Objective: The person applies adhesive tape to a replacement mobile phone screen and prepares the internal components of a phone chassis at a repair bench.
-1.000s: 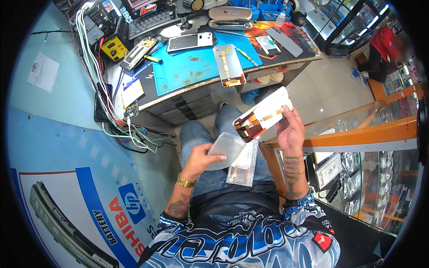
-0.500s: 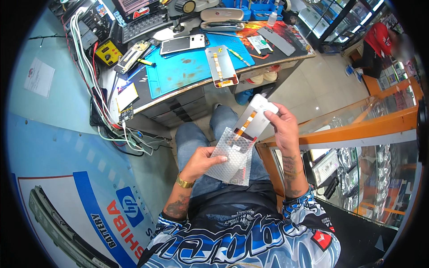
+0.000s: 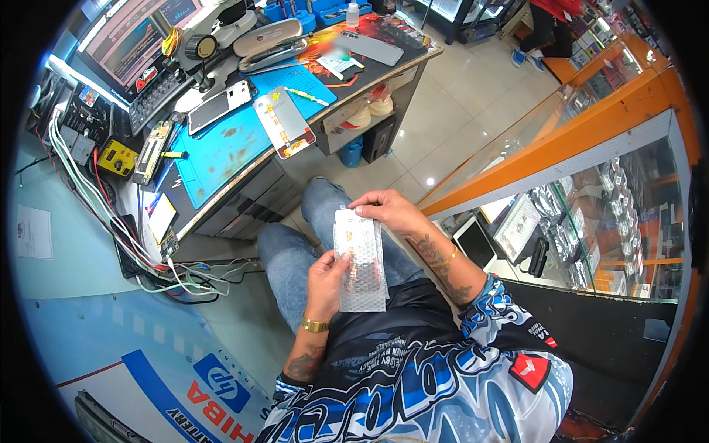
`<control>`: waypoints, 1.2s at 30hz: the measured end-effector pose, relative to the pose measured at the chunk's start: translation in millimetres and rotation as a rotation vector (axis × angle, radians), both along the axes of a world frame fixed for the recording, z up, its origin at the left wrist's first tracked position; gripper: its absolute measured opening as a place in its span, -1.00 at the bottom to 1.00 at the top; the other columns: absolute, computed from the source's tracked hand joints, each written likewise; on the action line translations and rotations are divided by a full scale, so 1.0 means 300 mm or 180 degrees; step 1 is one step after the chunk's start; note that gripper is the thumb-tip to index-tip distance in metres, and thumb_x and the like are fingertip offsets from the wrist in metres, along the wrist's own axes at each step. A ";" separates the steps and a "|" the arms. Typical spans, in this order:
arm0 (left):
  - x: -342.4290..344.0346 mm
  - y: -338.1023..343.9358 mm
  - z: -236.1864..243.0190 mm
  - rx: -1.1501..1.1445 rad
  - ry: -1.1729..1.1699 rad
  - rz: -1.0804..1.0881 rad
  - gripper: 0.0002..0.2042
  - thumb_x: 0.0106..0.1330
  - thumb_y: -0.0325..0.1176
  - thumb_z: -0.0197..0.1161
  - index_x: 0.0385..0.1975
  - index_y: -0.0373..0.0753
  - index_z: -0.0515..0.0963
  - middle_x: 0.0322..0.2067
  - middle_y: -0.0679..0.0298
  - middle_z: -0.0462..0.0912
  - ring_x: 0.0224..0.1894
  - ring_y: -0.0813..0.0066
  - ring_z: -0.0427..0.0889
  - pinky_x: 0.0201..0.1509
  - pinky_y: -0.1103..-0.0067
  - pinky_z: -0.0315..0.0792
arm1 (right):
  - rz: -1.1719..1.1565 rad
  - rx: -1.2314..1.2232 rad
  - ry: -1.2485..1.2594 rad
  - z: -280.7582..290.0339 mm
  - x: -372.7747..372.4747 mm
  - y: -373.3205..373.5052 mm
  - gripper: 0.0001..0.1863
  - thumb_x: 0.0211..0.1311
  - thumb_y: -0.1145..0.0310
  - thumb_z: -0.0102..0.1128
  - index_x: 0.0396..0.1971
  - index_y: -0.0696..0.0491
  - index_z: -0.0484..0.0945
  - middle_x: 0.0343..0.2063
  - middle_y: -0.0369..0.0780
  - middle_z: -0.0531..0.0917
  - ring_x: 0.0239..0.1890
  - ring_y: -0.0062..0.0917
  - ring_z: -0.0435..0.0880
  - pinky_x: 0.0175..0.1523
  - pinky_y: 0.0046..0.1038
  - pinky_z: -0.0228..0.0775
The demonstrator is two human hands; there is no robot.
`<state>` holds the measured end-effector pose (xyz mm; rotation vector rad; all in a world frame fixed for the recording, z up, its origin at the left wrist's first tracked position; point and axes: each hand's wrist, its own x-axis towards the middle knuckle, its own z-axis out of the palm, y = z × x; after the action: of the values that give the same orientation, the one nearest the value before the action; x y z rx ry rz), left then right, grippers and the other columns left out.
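Note:
Over my lap, a clear bubble-wrap pouch (image 3: 363, 295) is gripped along its left side by my left hand (image 3: 326, 280), thumb on the front. A phone screen panel (image 3: 347, 221) with an orange flex cable sits mostly inside the pouch, its silvery back showing through the plastic. At the top edge, my right hand (image 3: 388, 211) pinches the panel's protruding end between thumb and fingers; the mouth of the pouch lies close to those fingers. A similar screen panel (image 3: 286, 122) rests on the bench edge, partly over the blue mat.
The workbench (image 3: 244, 166) ahead carries a blue mat (image 3: 221, 151), a white-framed phone part (image 3: 220, 107), a grey phone back (image 3: 369, 47) and a yellow meter (image 3: 117, 157). Cables hang at the left. An orange-edged glass display case (image 3: 546, 159) stands on the right.
The panel has slid down from above the pouch to mostly inside it. My right hand came down and left with it. The view has turned, shifting the bench leftward.

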<state>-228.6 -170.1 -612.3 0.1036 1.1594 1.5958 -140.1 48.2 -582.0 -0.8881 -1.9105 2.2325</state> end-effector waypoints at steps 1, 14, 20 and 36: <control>0.015 0.003 -0.004 -0.0081 0.0062 0.0109 -0.79 0.45 -0.44 0.24 -0.02 -0.39 0.58 -0.16 0.26 0.70 -0.18 0.57 0.65 -0.05 0.57 0.55 | 0.0026 0.0105 0.0002 -0.010 0.005 -0.012 -0.70 0.30 0.37 0.33 -0.03 0.20 0.69 -0.18 -0.22 0.75 -0.12 -0.60 0.66 0.02 -0.52 0.49; -0.025 0.038 -0.190 -0.0602 0.1667 -0.0124 -0.77 0.30 -0.47 0.36 -0.12 -0.44 0.60 -0.19 0.25 0.59 -0.20 0.51 0.53 -0.12 0.55 0.45 | 0.0459 0.2284 -0.0297 -0.156 0.077 -0.020 -0.53 0.09 0.24 0.43 0.00 0.12 0.65 -0.06 -0.05 0.71 0.04 -0.20 0.67 0.16 -0.23 0.49; 0.003 0.047 0.009 -0.0550 0.1633 -0.0288 -0.68 0.42 -0.41 0.22 0.11 -0.42 0.52 -0.07 0.18 0.65 -0.16 0.40 0.61 -0.09 0.50 0.52 | -0.0293 0.2318 -0.0950 -0.193 0.114 -0.128 -0.39 0.09 0.11 0.40 0.14 0.06 0.57 -0.09 0.01 0.71 0.01 -0.04 0.66 0.13 -0.14 0.48; -0.017 0.154 0.083 0.0375 0.0058 -0.0875 -0.72 0.44 -0.45 0.17 0.10 -0.36 0.51 -0.02 0.20 0.63 -0.07 0.41 0.63 -0.05 0.45 0.53 | -0.2076 -0.0651 0.0720 -0.069 0.416 -0.282 -0.63 0.48 0.25 0.15 0.16 0.10 0.58 -0.40 -0.32 0.66 -0.50 -0.76 0.48 -0.44 -0.68 0.36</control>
<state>-233.7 -123.7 -587.3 0.3407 1.0167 1.4192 -15.3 -36.4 -602.5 -1.0383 -1.0938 2.0198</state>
